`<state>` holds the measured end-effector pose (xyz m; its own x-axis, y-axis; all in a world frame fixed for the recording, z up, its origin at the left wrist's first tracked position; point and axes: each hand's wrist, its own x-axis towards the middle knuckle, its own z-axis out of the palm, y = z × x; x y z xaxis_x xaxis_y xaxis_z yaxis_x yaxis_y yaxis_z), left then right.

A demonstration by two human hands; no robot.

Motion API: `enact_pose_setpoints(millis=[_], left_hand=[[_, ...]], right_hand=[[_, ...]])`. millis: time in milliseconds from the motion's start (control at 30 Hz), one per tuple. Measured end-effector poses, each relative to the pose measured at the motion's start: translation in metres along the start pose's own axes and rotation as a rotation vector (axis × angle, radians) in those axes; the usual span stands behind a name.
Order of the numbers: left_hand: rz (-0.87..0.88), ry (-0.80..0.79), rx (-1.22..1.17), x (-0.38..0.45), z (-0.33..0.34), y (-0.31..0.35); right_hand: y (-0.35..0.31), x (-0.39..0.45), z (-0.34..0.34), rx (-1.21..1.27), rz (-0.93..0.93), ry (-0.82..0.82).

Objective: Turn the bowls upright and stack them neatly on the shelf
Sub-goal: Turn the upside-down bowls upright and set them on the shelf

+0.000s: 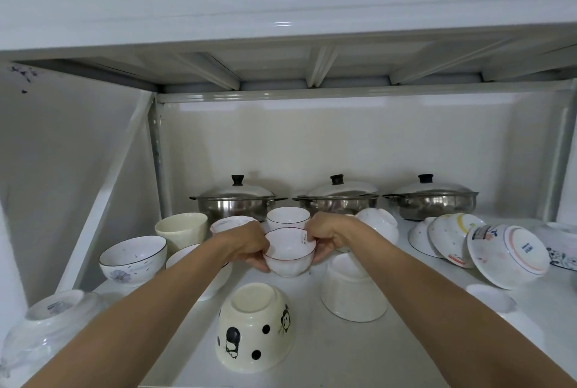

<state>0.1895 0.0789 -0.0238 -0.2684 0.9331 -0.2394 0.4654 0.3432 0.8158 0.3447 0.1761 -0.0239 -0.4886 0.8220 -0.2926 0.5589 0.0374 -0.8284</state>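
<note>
Head view shows us holding the red-rimmed bowl (288,252) upright above the shelf (337,353), left hand (251,247) and right hand (324,236) each gripping its rim and wall, a sound grip for glazed, slippery, breakable ware, we judge.

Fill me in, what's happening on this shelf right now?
A person is sorting bowls on a white metal shelf. Both hands, left hand and right hand, hold one upright white bowl with a thin red rim, fingers curled round its sides. Several bowls are already upright at the left, including a white bowl with a dark rim and flower print. A cream bowl with black dots and panda prints is upside down in front.
</note>
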Motion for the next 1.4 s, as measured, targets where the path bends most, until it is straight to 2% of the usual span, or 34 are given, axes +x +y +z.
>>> enact_pose_setpoints(millis=[200,567,767,900,1033,1133,1200,1333,1400], left_hand=[[0.015,0.048,0.140,0.001,0.004,0.005],[0.121,0.130,0.573,0.008,0.003,0.011],[0.317,0.304,0.770,0.011,0.006,0.019],[0.480,0.291,0.668,0.013,0.018,0.035],[0.544,0.185,0.351,0.019,0.034,0.053],[0.551,0.091,0.239,0.022,0.051,0.065],[0.535,0.066,0.190,0.026,0.062,0.074],[0.441,0.018,0.103,0.041,0.088,0.092],[0.373,0.002,0.093,0.044,0.101,0.102]], right_hand=[[0.002,0.006,0.005,-0.074,-0.016,0.051],[0.001,-0.002,-0.001,-0.187,0.017,0.084],[-0.002,-0.008,-0.016,-0.189,0.027,0.101],[-0.001,-0.016,-0.032,-0.169,0.012,0.168],[0.007,-0.012,-0.061,-0.062,-0.023,0.399],[0.019,-0.016,-0.086,-0.052,-0.062,0.603],[0.029,-0.023,-0.100,-0.098,-0.081,0.681],[0.046,-0.031,-0.116,-0.207,-0.027,0.709],[0.053,-0.031,-0.118,-0.199,0.023,0.670]])
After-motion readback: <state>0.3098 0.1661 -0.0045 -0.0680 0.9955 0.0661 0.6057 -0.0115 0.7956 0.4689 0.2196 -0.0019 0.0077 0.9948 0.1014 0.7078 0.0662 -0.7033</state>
